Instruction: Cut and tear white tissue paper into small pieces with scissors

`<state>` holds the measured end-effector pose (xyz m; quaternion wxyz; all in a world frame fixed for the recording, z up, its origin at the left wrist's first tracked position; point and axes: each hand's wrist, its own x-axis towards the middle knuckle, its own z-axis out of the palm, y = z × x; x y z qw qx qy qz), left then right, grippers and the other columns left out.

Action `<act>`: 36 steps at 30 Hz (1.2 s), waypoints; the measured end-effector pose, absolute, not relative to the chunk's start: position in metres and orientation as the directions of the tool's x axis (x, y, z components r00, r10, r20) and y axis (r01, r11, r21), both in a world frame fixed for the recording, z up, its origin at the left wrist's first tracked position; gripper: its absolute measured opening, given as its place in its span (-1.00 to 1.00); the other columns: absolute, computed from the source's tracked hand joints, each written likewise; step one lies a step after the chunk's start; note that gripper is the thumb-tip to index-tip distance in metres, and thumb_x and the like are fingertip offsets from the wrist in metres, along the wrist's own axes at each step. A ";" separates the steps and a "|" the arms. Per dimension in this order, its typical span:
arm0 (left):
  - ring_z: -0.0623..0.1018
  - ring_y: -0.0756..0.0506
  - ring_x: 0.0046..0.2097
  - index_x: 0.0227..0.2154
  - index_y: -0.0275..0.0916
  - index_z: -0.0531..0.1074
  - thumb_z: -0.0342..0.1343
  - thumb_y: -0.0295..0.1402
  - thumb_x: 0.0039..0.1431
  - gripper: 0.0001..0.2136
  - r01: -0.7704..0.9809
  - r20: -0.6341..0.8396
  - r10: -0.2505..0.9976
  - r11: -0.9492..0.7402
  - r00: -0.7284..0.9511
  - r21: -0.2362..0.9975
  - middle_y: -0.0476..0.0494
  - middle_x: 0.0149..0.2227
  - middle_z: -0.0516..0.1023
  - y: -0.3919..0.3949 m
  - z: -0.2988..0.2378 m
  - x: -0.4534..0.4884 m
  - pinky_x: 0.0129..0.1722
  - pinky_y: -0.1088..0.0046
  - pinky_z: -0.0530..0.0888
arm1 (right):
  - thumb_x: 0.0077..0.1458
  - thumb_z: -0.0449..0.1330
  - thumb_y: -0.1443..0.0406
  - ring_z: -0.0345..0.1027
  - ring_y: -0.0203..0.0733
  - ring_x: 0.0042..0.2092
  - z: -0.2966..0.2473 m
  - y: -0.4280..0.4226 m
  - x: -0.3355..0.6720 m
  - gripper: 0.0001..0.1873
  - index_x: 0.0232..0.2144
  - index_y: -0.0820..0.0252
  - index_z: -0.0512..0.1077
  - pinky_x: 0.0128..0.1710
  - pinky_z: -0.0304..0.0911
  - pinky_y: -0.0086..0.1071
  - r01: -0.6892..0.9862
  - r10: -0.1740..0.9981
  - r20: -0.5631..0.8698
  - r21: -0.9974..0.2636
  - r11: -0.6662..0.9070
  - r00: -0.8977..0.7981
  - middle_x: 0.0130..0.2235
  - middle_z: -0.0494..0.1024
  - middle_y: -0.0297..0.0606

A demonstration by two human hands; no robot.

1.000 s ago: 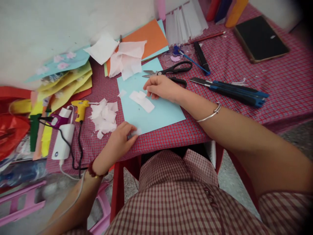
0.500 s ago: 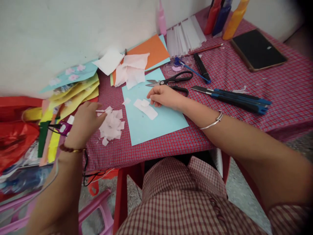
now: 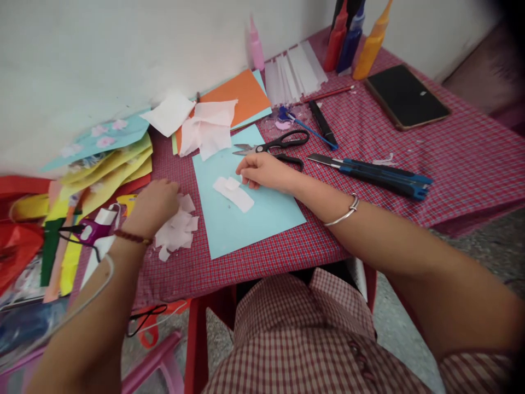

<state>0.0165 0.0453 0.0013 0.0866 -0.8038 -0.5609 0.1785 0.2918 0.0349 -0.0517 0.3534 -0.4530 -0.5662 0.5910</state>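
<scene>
My left hand [image 3: 158, 205] is bent over the far left side of a heap of pale pink paper pieces [image 3: 178, 230]; its fingers are drawn together and their tips are hidden. Over a light blue sheet [image 3: 268, 219] rests my right hand [image 3: 262, 171], fingers curled in a loose pinch. Anything between them is too small to make out. A white paper strip [image 3: 241, 201] with a smaller piece on it lies on the blue sheet, just left of the right fingertips. Black-handled scissors [image 3: 283, 142] lie behind that hand, partly on the sheet.
A blue-black utility knife [image 3: 377, 175] with blade out lies right of the scissors. Farther back are a black marker [image 3: 322, 123], glue sticks [image 3: 297, 71], paint bottles [image 3: 371, 52] and a tablet [image 3: 406, 96]. Yellow papers [image 3: 118, 167] and a purple device [image 3: 92, 232] with cable flank my left arm.
My left hand has shifted right over the heap, its fingers closing. A small paper piece at the blue sheet's left edge no longer shows. The right hand stays by the strip; the view has shifted.
</scene>
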 end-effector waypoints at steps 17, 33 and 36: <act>0.44 0.03 -0.50 -0.47 -0.20 0.31 0.13 -0.34 0.05 -0.89 0.331 0.004 0.988 -0.056 0.157 0.942 -0.01 -0.50 0.47 0.020 -0.017 0.114 -0.42 0.44 0.44 | 0.12 0.07 0.48 0.27 -0.40 -0.55 -0.051 0.030 0.286 -0.87 -0.39 0.21 0.36 -0.58 0.21 -0.50 -0.028 0.939 -0.047 -0.998 -0.060 -0.342 -0.48 0.46 -0.34; 0.46 0.01 -0.47 -0.47 -0.21 0.37 0.13 -0.35 0.13 -0.90 0.491 0.071 0.978 -0.162 0.198 0.856 0.03 -0.54 0.47 -0.017 -0.034 0.095 -0.43 0.47 0.38 | 0.00 0.11 0.39 0.17 -0.38 -0.47 -0.058 0.009 0.270 -0.93 -0.48 0.19 0.27 -0.47 0.09 -0.46 0.076 0.903 0.090 -0.988 0.134 -0.420 -0.53 0.33 -0.44; 0.46 -0.02 -0.39 -0.51 -0.20 0.41 0.06 -0.31 0.20 -0.81 0.526 0.062 0.974 -0.170 0.218 0.833 -0.01 -0.48 0.49 -0.023 -0.034 0.090 -0.35 0.43 0.40 | -0.03 0.10 0.42 0.15 -0.38 -0.47 -0.055 0.007 0.271 -0.91 -0.50 0.17 0.24 -0.48 0.06 -0.46 0.089 0.907 0.067 -0.990 0.114 -0.417 -0.54 0.31 -0.45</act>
